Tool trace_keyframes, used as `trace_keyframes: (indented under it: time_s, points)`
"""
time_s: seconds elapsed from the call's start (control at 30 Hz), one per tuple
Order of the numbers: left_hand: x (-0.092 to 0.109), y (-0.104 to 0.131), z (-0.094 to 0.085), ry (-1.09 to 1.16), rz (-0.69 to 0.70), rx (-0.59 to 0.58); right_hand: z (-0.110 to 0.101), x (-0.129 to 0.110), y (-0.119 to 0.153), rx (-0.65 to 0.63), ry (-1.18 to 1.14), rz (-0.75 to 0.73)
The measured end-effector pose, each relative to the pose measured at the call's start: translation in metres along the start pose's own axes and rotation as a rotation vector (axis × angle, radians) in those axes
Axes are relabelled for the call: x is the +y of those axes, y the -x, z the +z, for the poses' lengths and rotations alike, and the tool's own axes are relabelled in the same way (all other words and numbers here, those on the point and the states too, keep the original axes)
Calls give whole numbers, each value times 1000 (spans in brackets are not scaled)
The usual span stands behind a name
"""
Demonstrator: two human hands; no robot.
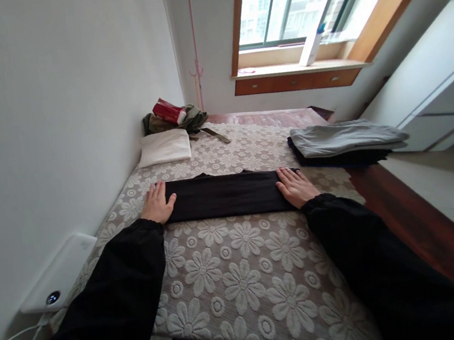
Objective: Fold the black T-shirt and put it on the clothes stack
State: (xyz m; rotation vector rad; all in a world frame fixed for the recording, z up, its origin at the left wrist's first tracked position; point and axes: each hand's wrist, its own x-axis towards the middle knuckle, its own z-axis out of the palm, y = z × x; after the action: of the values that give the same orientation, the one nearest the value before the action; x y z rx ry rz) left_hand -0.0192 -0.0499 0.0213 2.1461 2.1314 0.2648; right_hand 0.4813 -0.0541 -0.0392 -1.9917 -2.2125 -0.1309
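Note:
A black cloth [224,195], folded into a long flat strip, lies crosswise on a table with a floral lace cover [242,285]. My left hand [157,202] rests flat on the strip's left end, thumb apart from the fingers. On the right end lies my right hand [296,186], palm down with its fingers stretched out. Neither hand grips anything. Two small points of black fabric stick out along the strip's far edge.
Folded grey cloth [344,138] lies on darker cloths at the right. A white folded cloth [164,147], a red packet [168,111] and a green bag [195,117] sit at the back left. A white device [59,273] with cables is at the near left.

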Motion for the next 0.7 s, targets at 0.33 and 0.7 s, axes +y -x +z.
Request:
trace_keyframes:
  time_s: [0.33,0.7]
  points:
    - [-21,24,-34,103,-153,6,6,3,-1,62,-22,-30]
    - [-35,5,-35,664,-278,-81,-19,-14,3,203,-175,-89]
